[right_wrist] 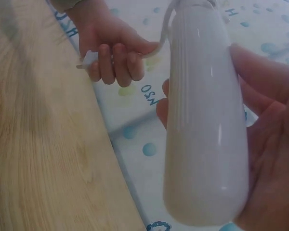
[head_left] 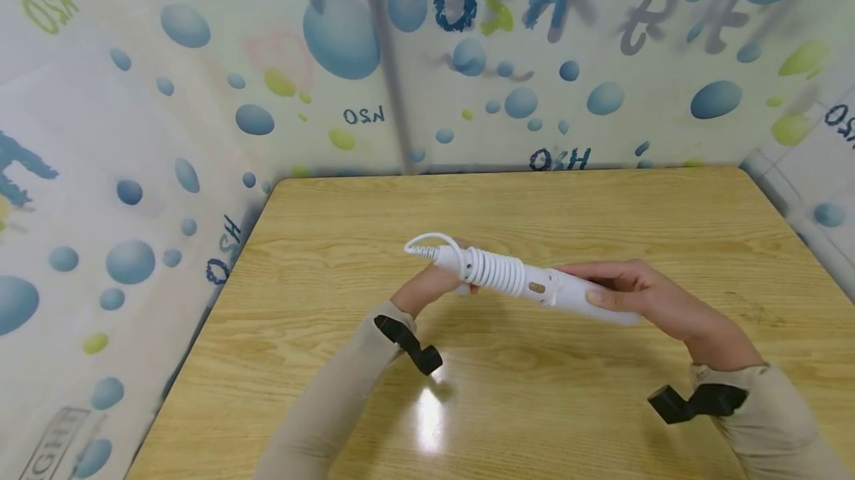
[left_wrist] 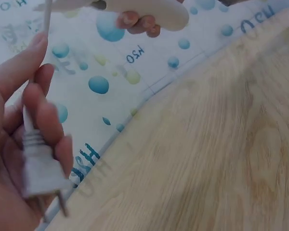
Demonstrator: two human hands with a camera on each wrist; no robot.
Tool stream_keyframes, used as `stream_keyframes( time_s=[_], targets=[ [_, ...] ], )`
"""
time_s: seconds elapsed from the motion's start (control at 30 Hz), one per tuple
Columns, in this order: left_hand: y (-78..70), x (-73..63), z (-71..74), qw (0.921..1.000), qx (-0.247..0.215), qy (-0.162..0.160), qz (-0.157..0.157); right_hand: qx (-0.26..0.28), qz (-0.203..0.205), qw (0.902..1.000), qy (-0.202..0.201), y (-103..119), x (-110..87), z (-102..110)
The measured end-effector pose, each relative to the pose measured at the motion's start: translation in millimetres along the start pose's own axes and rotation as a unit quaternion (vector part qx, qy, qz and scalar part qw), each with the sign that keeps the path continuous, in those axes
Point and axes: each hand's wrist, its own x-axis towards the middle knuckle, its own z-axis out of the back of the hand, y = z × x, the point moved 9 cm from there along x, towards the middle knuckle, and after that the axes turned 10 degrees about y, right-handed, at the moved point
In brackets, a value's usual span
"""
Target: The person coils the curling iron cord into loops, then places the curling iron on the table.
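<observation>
A white stick-shaped appliance (head_left: 577,293), which looks like a hair straightener, is held above the table, tilted down to the right. Its white power cord (head_left: 497,272) is coiled in several turns round one half and loops over the left end. My right hand (head_left: 651,296) grips the smooth rounded end, thumb on one side and fingers on the other, as the right wrist view shows. Behind the coiled end, my left hand (head_left: 430,288) is partly hidden. In the left wrist view it pinches the cord, its fingers curled round it, with the two-pin plug (left_wrist: 44,168) below.
The hands are over a wooden table (head_left: 508,398). Walls (head_left: 401,109) printed with blue and green drops stand behind it and at both sides. A black wrist camera (head_left: 695,402) is strapped to the right sleeve, another (head_left: 417,350) to the left.
</observation>
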Motion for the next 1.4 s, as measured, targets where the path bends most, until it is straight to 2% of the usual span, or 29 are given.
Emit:
stream_keyframes(
  time_s=[0.1, 0.13, 0.27, 0.33, 0.37, 0.5, 0.67, 0.87, 1.07, 1.2, 1.3, 1.4],
  targets=[
    [-2.0, 0.8, -4.5, 0.9991, 0.007, 0.041, -0.010, -0.005, -0.004, 0.9996, 0.027, 0.0, -0.3, -3.2],
    [-0.3, 0.5, -6.1, 0.9986, 0.004, 0.051, 0.009, -0.010, -0.005, 0.9993, 0.037, 0.1, -0.4, -4.4],
    [1.5, 0.7, -11.3, 0.9924, 0.053, 0.087, 0.070, -0.029, -0.010, 0.9954, 0.091, -2.0, 0.6, -11.9],
    [0.5, 1.3, -14.9, 0.9873, 0.071, 0.114, 0.084, -0.045, -0.019, 0.9924, 0.113, -4.1, 1.7, -15.7],
    [-1.0, 2.2, -16.2, 0.9847, 0.088, 0.128, 0.080, -0.052, -0.025, 0.9909, 0.122, -5.9, 2.3, -17.3],
    [-2.9, 0.2, -17.1, 0.9767, 0.099, 0.167, 0.092, -0.095, -0.045, 0.9857, 0.132, -9.9, 6.5, -20.8],
    [-6.7, -5.6, -10.5, 0.9739, 0.083, 0.185, 0.103, -0.123, -0.051, 0.9828, 0.127, -12.2, 10.7, -21.2],
    [-16.9, -10.2, -2.8, 0.9731, 0.085, 0.185, 0.108, -0.120, -0.066, 0.9837, 0.116, -20.1, 12.4, -17.9],
    [-20.5, -9.6, -5.8, 0.9685, 0.091, 0.203, 0.111, -0.120, -0.069, 0.9838, 0.113, -21.5, 11.7, -16.4],
    [-19.7, -11.2, -10.3, 0.9607, 0.102, 0.231, 0.116, -0.115, -0.077, 0.9838, 0.114, -22.3, 9.9, -16.0],
    [-17.9, -13.0, -13.9, 0.9549, 0.107, 0.247, 0.125, -0.136, -0.077, 0.9812, 0.113, -22.5, 10.1, -15.8],
    [-16.9, -13.3, -15.2, 0.9540, 0.109, 0.243, 0.137, -0.167, -0.073, 0.9775, 0.106, -22.3, 12.0, -15.1]
  ],
)
